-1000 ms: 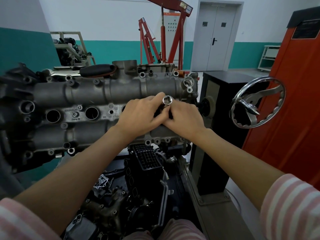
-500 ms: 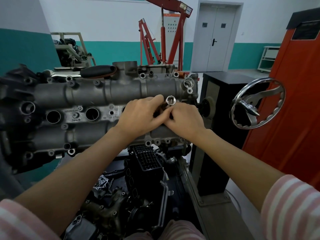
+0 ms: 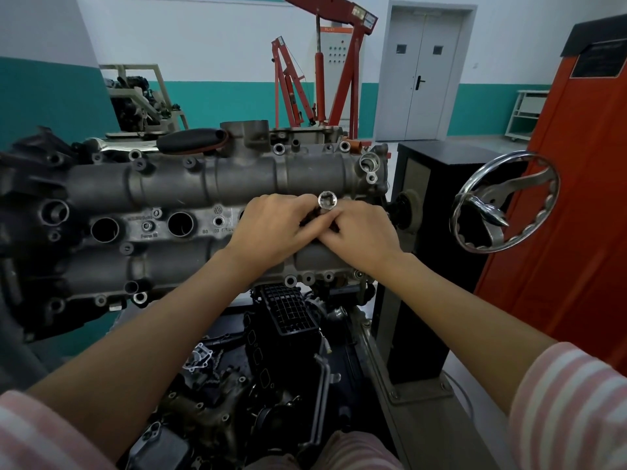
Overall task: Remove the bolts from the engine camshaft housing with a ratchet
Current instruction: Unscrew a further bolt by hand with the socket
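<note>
The grey camshaft housing point(image 3: 190, 188) lies across the engine stand at chest height, with bolt bosses along its edges and round openings down its middle. Both hands meet over its right part. My left hand point(image 3: 271, 228) and my right hand point(image 3: 359, 232) are closed together around a small tool, fingers touching. A shiny silver socket point(image 3: 327, 200) sticks up between the fingertips, its open end facing me. The rest of the ratchet is hidden under the fingers. A bolt point(image 3: 146, 226) sits in the central strip to the left.
A chrome handwheel point(image 3: 505, 201) juts out on the right of a black cabinet point(image 3: 431, 178). An orange cabinet point(image 3: 583, 198) stands further right. A black intake part point(image 3: 288, 310) and loose engine pieces lie below the housing. A red engine crane point(image 3: 339, 69) stands behind.
The socket and both hands have shifted slightly, first a little right, then back. The grip stays the same and the housing has not moved.
</note>
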A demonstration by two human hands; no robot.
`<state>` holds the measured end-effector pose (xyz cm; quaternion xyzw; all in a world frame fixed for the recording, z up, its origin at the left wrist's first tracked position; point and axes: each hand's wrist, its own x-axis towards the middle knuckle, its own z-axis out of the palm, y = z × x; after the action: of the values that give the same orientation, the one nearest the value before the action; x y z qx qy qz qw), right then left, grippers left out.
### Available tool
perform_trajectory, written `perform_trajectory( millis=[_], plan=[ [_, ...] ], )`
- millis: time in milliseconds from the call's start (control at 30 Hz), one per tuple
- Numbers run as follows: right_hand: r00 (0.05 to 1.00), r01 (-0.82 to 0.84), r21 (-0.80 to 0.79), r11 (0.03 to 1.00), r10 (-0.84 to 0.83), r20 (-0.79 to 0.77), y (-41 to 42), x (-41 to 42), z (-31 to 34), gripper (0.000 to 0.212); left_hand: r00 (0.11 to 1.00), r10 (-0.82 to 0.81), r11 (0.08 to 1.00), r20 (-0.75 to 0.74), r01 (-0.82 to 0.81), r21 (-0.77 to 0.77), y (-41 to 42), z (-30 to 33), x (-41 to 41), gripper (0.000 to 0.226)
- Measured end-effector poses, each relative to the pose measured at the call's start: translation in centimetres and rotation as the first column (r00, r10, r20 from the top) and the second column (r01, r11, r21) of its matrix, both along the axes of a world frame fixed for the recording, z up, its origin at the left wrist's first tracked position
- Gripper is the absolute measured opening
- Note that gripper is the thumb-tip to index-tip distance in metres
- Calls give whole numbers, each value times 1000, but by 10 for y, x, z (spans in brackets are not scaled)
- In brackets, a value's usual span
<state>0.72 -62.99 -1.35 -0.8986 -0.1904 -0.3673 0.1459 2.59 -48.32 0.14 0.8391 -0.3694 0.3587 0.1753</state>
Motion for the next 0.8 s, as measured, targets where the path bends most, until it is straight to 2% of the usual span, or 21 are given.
perform_trajectory(
  millis=[133,400,567,700,800],
  plan=[
    [999,25,-36,999,-26,-32,0,0,1,19,1000,24,1000,10,-24,15,0,1,-1,62],
    [996,60,-71,996,-64,-68,0,3,3,27,1000,2,1000,7,-2,-14,-1,2,-3,32],
    [998,46,-50,998,-48,-40,0,1,3,26,1000,1,999,25,0,-42,1,0,1,54],
    [1000,26,-35,999,-26,4,2,-2,2,23,999,-10,999,32,11,-32,1,0,1,57],
    [999,48,-67,997,-49,-18,1,-1,2,25,1000,0,1000,15,0,-1,0,1,0,60]
  ],
)
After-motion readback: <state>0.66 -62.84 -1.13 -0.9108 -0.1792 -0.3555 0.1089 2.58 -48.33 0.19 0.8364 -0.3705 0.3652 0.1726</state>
